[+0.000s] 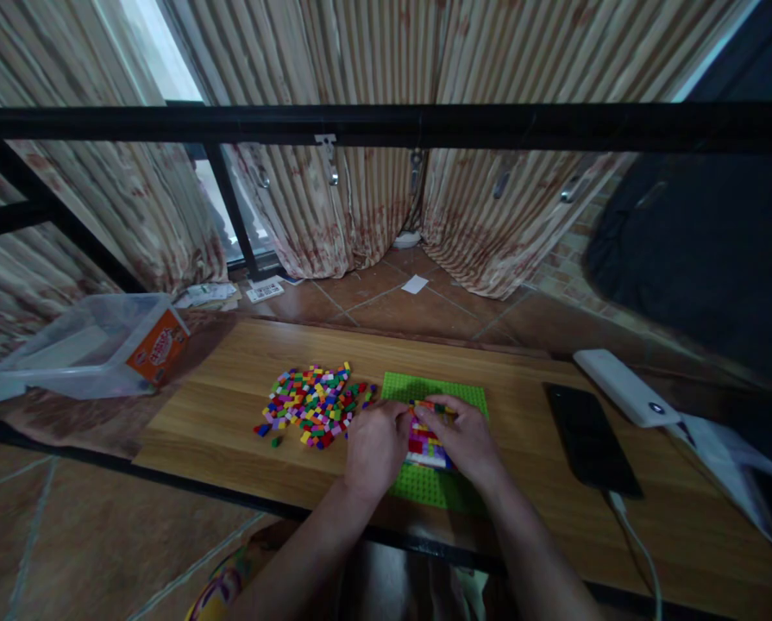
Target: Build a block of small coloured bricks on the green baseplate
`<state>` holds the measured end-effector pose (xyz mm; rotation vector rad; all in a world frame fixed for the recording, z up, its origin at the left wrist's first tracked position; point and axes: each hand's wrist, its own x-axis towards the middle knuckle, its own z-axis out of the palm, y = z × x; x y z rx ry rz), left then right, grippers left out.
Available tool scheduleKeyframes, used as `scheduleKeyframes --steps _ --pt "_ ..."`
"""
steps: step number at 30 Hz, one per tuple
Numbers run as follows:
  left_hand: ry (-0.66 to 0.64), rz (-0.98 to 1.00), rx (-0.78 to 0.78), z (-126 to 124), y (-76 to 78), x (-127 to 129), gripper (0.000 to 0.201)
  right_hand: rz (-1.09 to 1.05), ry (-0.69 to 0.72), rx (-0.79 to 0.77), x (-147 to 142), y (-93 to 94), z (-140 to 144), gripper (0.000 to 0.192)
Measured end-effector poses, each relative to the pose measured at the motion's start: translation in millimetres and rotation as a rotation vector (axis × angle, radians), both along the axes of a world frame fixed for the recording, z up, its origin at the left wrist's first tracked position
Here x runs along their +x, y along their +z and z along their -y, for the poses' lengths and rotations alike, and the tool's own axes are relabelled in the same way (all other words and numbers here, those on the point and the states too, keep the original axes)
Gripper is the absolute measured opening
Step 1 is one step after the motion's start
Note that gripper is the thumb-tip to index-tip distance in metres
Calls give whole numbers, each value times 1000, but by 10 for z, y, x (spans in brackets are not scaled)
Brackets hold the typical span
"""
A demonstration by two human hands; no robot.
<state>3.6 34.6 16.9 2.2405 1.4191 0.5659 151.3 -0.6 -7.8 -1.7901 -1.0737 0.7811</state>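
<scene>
A green studded baseplate (434,487) lies on the wooden table, bearing a block of coloured toy bricks (426,447) in rows. Over its left side is my left hand (378,442), thumb and fingers pinched together at the far edge of the brick rows. From the right, my right hand (464,434) rests on the same rows, its fingertips pressed close to the left ones. Whatever small piece sits between the fingertips is hidden. Left of the baseplate spreads a heap of loose toy bricks (314,401) in many colours.
A black phone (591,440) with a white cable and a white power bank (626,388) lie at the right on the table (217,405). At the left stands a clear plastic box (81,345) with an orange label. A black rail (386,127) crosses beyond, before striped curtains.
</scene>
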Motion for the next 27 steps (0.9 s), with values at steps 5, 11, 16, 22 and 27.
scheduleKeyframes --steps 5,11,16,22,27 --pt "14 -10 -31 3 -5 14 24 5 -47 26 -42 -77 -16 41" --pt "-3 -44 18 57 -26 37 29 -22 -76 77 -74 -86 -24 36" --pt "-1 -57 28 102 -31 57 32 1 -59 71 -65 -88 -3 41" --pt "-14 -37 -19 58 14 -53 29 38 -29 17 14 -88 56 52" --pt "229 54 -72 -302 126 -542 32 21 -174 81 81 -37 103 54"
